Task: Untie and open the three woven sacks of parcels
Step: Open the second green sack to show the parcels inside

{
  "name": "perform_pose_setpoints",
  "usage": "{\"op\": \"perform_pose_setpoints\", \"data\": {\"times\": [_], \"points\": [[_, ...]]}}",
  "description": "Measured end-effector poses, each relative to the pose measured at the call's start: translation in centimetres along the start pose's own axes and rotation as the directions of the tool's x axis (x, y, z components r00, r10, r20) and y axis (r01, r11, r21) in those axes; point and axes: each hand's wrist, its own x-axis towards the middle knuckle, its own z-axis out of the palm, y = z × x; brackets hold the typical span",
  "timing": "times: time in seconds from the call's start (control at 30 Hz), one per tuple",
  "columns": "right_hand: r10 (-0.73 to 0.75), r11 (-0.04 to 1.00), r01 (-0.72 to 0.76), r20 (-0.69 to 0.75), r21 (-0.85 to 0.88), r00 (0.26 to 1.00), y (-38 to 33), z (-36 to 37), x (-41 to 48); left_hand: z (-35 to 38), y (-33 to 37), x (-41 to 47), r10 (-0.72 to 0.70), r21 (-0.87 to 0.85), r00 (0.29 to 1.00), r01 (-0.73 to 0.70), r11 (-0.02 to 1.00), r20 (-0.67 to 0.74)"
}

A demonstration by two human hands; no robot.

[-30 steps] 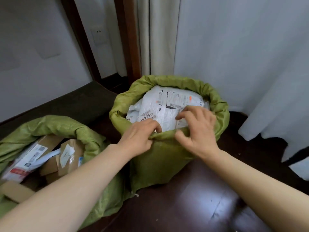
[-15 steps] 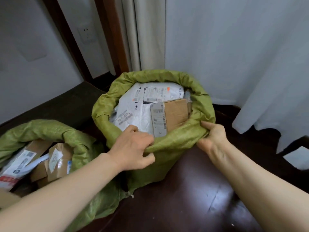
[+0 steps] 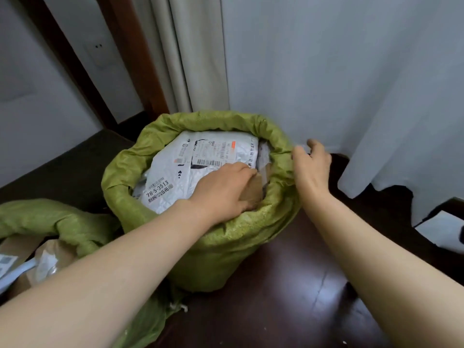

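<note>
A green woven sack (image 3: 213, 259) stands open in the middle, its rim (image 3: 200, 121) rolled down. Inside lie white mailer bags (image 3: 213, 151) with labels and a brown cardboard parcel (image 3: 256, 194). My left hand (image 3: 221, 192) reaches into the mouth, its fingers curled over the brown parcel by the near rim. My right hand (image 3: 311, 169) is at the right side of the rim, thumb and fingers pinching the rolled fabric; it is a little blurred. A second green sack (image 3: 50, 217) lies open at the left.
Cardboard parcels (image 3: 50, 257) show in the left sack's mouth. A pale curtain (image 3: 351, 71) hangs right behind the middle sack. The dark glossy floor (image 3: 288, 285) stretches in front. A white object (image 3: 442, 232) sits at the right edge. A wall socket (image 3: 98, 51) is at upper left.
My left hand left the near rim and went into the sack onto the brown parcel. My right hand slid up along the rim to its right side.
</note>
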Motion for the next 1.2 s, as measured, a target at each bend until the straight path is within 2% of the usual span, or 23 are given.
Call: {"op": "perform_pose_setpoints", "data": {"times": [0.1, 0.13, 0.17, 0.2, 0.23, 0.27, 0.3, 0.33, 0.43, 0.5, 0.57, 0.67, 0.7, 0.77, 0.8, 0.83, 0.9, 0.97, 1.03, 1.1, 1.13, 1.17, 1.2], "points": [[-0.139, 0.916, 0.209, 0.217, -0.343, 0.966, -0.4, 1.6, 2.4, -0.2, 0.2, 0.5, -0.03, -0.069, 0.998, 0.034, 0.997, 0.054], [-0.183, 0.887, 0.267, 0.243, -0.377, 0.953, -0.1, 2.3, 3.1, -0.4, 0.2, 0.8, -0.063, -0.164, 0.996, 0.071, 0.984, 0.057], [-0.218, 0.898, 0.281, 0.212, -0.338, 0.953, 0.3, 2.8, 3.6, -0.9, 0.1, 1.3, -0.123, -0.289, 0.991, 0.134, 0.948, 0.055], [-0.203, 0.949, 0.234, 0.162, -0.209, 0.966, 0.6, 3.2, 4.3, -1.3, -0.3, 1.9, -0.201, -0.4, 0.979, 0.196, 0.895, 0.031], [-0.122, 0.992, 0.126, 0.129, -0.02, 0.984, 0.8, 3.3, 4.8, -1.8, -0.9, 2.8, -0.269, -0.451, 0.963, 0.229, 0.863, -0.026], [-0.017, 0.984, -0.008, 0.138, 0.178, 0.99, 0.8, 3.4, 5.2, -2.2, -1.9, 4.0, -0.305, -0.437, 0.947, 0.233, 0.869, -0.101], [0.076, 0.931, -0.14, 0.196, 0.338, 0.978, 0.9, 3.4, 5.4, -2.7, -2.9, 5.1, -0.306, -0.384, 0.937, 0.224, 0.896, -0.167], [0.152, 0.872, -0.266, 0.289, 0.411, 0.945, 1.1, 3.3, 5.7, -3.1, -4.1, 6.3, -0.281, -0.306, 0.939, 0.213, 0.928, -0.198], [0.289, 0.742, -0.559, 0.576, 0.37, 0.765, 2.3, 2.6, 6.2, -3.2, -7.0, 9.7, -0.215, -0.007, 0.975, 0.215, 0.977, -0.059], [0.294, 0.695, -0.627, 0.657, 0.351, 0.694, 2.9, 2.5, 6.6, -2.5, -8.1, 11.6, -0.193, 0.089, 0.981, 0.191, 0.978, 0.007], [0.304, 0.677, -0.646, 0.667, 0.351, 0.681, 3.2, 2.6, 7.0, -1.9, -8.4, 13.0, -0.175, -0.017, 0.985, 0.175, 0.985, -0.004], [0.325, 0.667, -0.67, 0.682, 0.326, 0.655, 3.5, 2.5, 7.1, -2.7, -8.9, 14.9, -0.289, -0.277, 0.957, 0.287, 0.917, 0.035], [0.345, 0.695, -0.648, 0.646, 0.311, 0.681, 3.5, 2.5, 7.1, -3.2, -9.1, 15.4, -0.341, -0.297, 0.937, 0.347, 0.89, 0.074], [0.357, 0.852, -0.474, 0.416, 0.222, 0.836, 3.6, 2.8, 7.1, -3.6, -9.8, 16.6, -0.429, -0.187, 0.894, 0.447, 0.875, 0.131], [0.286, 0.941, -0.321, 0.255, 0.11, 0.924, 3.6, 2.9, 7.1, -3.3, -10.0, 16.9, -0.456, -0.128, 0.881, 0.47, 0.873, 0.126], [0.16, 0.987, -0.159, 0.134, -0.023, 0.978, 3.6, 3.2, 7.1, -2.8, -10.0, 16.9, -0.467, -0.086, 0.879, 0.475, 0.876, 0.102], [-0.077, 0.98, 0.085, 0.047, -0.181, 0.996, 3.3, 3.4, 7.1, -1.8, -9.7, 16.2, -0.448, -0.03, 0.894, 0.447, 0.894, -0.018], [-0.191, 0.955, 0.201, 0.067, -0.217, 0.979, 2.6, 3.1, 6.7, -1.7, -9.2, 14.2, -0.39, -0.003, 0.899, 0.398, 0.918, -0.198], [-0.212, 0.955, 0.24, 0.162, -0.176, 0.964, 2.0, 2.6, 5.8, -2.3, -8.6, 11.2, -0.311, 0.016, 0.899, 0.332, 0.943, -0.309], [-0.208, 0.95, 0.265, 0.3, -0.164, 0.931, 1.7, 2.4, 4.3, -2.6, -8.4, 7.8, -0.274, 0.084, 0.941, 0.295, 0.952, -0.2], [-0.217, 0.932, 0.302, 0.359, -0.201, 0.908, 1.7, 2.5, 3.7, -2.4, -8.6, 6.0, -0.305, 0.105, 0.95, 0.311, 0.945, -0.073], [-0.229, 0.905, 0.345, 0.399, -0.249, 0.888, 1.7, 2.6, 3.3, -2.2, -9.2, 4.3, -0.367, 0.105, 0.928, 0.359, 0.928, 0.071], [-0.222, 0.882, 0.365, 0.419, -0.298, 0.88, 1.8, 2.8, 3.3, -2.2, -9.8, 2.7, -0.444, 0.079, 0.874, 0.437, 0.896, 0.197]]}}
